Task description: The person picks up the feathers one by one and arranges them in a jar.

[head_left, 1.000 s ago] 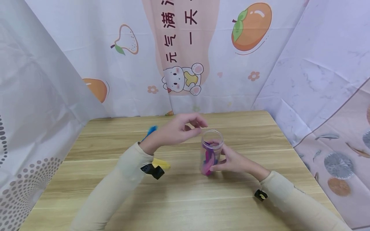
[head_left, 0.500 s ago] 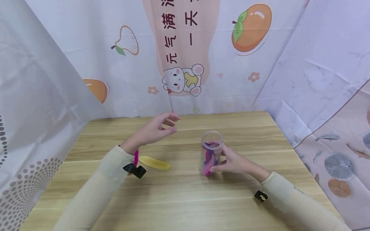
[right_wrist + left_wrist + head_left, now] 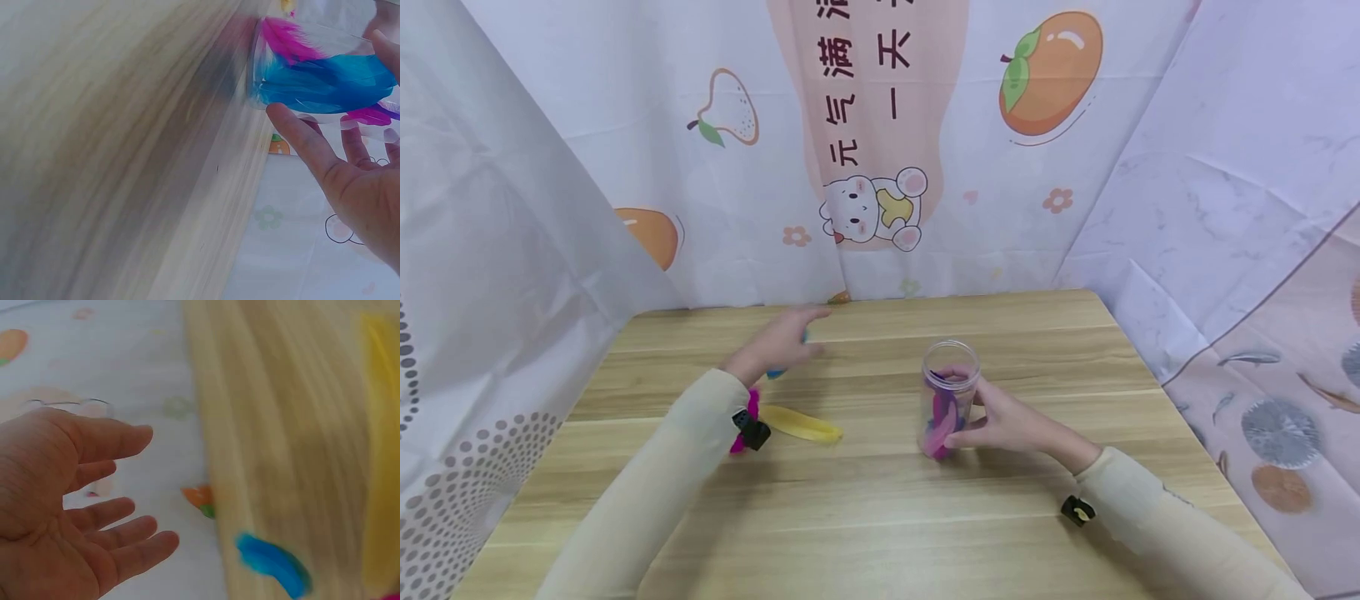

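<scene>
My right hand (image 3: 1011, 417) grips a clear, open-topped plastic jar (image 3: 951, 384) standing upright on the table, thumb and fingers around its side. Inside are several feathers; the right wrist view shows a blue feather (image 3: 325, 84) and a magenta feather (image 3: 290, 40) through the wall. My left hand (image 3: 778, 343) hovers at the back left, palm empty, fingers spread and slightly bent. It partly covers a blue feather (image 3: 775, 373) lying on the table. Nearer me lie a yellow feather (image 3: 802, 424) and a magenta feather (image 3: 737, 446), the latter partly hidden by my left wrist.
The wooden table (image 3: 865, 533) has its back edge against a printed white curtain (image 3: 760, 192). More curtain hangs along the left and right sides. A black wrist strap (image 3: 751, 429) sits on my left sleeve, another strap (image 3: 1077, 509) on the right.
My left hand has moved left from beside the jar's mouth to over the blue feather, lowering slightly at the end. My right hand and the jar have stayed in place.
</scene>
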A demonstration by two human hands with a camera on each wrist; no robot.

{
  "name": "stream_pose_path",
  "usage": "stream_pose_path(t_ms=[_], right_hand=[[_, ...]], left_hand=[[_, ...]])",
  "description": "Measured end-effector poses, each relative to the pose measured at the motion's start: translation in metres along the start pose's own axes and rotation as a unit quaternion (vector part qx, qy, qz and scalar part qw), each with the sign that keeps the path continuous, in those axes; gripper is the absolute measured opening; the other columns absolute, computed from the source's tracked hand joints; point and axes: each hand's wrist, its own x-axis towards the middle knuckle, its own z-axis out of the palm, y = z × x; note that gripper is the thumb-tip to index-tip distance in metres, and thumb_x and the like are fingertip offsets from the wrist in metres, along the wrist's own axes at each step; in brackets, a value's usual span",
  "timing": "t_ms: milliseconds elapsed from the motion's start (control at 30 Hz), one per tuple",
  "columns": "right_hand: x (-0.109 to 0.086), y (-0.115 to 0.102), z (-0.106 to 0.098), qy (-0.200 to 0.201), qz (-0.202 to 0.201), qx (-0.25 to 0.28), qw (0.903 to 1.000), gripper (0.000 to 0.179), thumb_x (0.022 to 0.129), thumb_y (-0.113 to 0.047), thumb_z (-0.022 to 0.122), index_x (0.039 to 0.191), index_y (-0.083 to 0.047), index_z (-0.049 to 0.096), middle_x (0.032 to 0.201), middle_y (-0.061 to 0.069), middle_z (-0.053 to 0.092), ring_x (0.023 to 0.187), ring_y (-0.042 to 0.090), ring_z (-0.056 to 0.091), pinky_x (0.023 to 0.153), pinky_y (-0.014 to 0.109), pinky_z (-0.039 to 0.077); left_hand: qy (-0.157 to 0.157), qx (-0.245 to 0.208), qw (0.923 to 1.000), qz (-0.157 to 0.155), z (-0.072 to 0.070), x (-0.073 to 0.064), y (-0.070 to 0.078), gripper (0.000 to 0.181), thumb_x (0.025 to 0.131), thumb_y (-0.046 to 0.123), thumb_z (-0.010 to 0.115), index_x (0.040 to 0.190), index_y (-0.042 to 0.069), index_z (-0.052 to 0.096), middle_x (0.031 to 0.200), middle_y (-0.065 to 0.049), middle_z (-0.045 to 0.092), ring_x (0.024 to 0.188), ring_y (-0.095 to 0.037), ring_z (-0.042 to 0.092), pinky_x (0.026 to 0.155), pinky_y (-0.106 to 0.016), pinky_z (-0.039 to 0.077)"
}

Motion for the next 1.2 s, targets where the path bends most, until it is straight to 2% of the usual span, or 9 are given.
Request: stream_pose_path(t_ms=[133, 267, 433, 633, 767, 967, 1200], right_hand=[[-0.001, -0.001, 0.0, 0.001, 0.001, 0.002, 1.0, 0.085, 0.084, -0.013, 0.085, 0.15, -0.017, 0.031, 0.144, 0.026, 0.043, 0.127, 0.04, 0.049, 0.087, 0.048, 0.058], [-0.001, -0.001, 0.0, 0.002, -0.001, 0.004, 1.0, 0.085, 0.084, -0.012, 0.085, 0.15, -0.016, 0.031, 0.145, 0.026, 0.042, 0.127, 0.041, 0.049, 0.087, 0.048, 0.058], [-0.002, -0.002, 0.0, 0.005, 0.0, 0.0, 1.0, 0.085, 0.084, -0.012, 0.085, 0.15, -0.016, 0.031, 0.143, 0.025, 0.044, 0.127, 0.041, 0.049, 0.088, 0.047, 0.058], [0.001, -0.004, 0.002, -0.003, 0.005, -0.002, 1.0, 0.087, 0.084, -0.015, 0.085, 0.151, -0.019, 0.03, 0.143, 0.022, 0.045, 0.128, 0.038, 0.05, 0.087, 0.043, 0.059], [0.002, -0.003, 0.001, -0.003, 0.007, 0.0, 1.0, 0.087, 0.084, -0.014, 0.085, 0.151, -0.018, 0.03, 0.144, 0.024, 0.044, 0.128, 0.039, 0.05, 0.087, 0.041, 0.059], [-0.001, -0.001, 0.001, 0.005, 0.008, 0.004, 0.9999, 0.087, 0.083, -0.012, 0.086, 0.15, -0.017, 0.03, 0.143, 0.02, 0.045, 0.127, 0.038, 0.05, 0.088, 0.045, 0.059], [-0.002, -0.001, 0.0, 0.005, 0.011, 0.006, 0.9999, 0.088, 0.083, -0.013, 0.085, 0.152, -0.017, 0.03, 0.146, 0.025, 0.042, 0.128, 0.041, 0.049, 0.089, 0.046, 0.058]], left_hand=[[-0.021, 0.035, 0.9981, -0.046, 0.013, 0.002, -0.017, 0.059, 0.098, 0.019, 0.063, 0.147, -0.008, 0.043, 0.148, -0.031, 0.044, 0.138, -0.047, 0.04, 0.115, -0.056, 0.033], [-0.027, 0.028, 0.9968, -0.071, 0.019, 0.002, -0.027, 0.061, 0.096, 0.013, 0.062, 0.147, -0.011, 0.04, 0.147, -0.033, 0.044, 0.138, -0.048, 0.04, 0.115, -0.057, 0.033], [-0.012, 0.03, 0.9951, -0.093, 0.02, 0.002, -0.043, 0.059, 0.092, 0.007, 0.066, 0.142, -0.014, 0.044, 0.141, -0.034, 0.05, 0.131, -0.047, 0.047, 0.111, -0.058, 0.037], [0.023, 0.012, 0.9864, -0.163, 0.024, -0.005, -0.062, 0.05, 0.093, 0.01, 0.07, 0.135, -0.011, 0.053, 0.132, -0.032, 0.058, 0.118, -0.044, 0.056, 0.103, -0.058, 0.045], [0.036, 0.003, 0.9828, -0.181, 0.026, -0.009, -0.067, 0.051, 0.092, 0.013, 0.072, 0.133, -0.012, 0.054, 0.129, -0.032, 0.059, 0.116, -0.045, 0.058, 0.099, -0.058, 0.047], [0.026, 0.006, 0.9809, -0.193, 0.031, -0.011, -0.069, 0.056, 0.089, 0.017, 0.077, 0.13, -0.013, 0.055, 0.129, -0.032, 0.06, 0.115, -0.044, 0.058, 0.1, -0.057, 0.047], [0.026, -0.016, 0.972, -0.233, 0.036, -0.011, -0.073, 0.065, 0.088, 0.026, 0.079, 0.131, -0.014, 0.053, 0.13, -0.031, 0.058, 0.112, -0.043, 0.056, 0.1, -0.056, 0.046]])
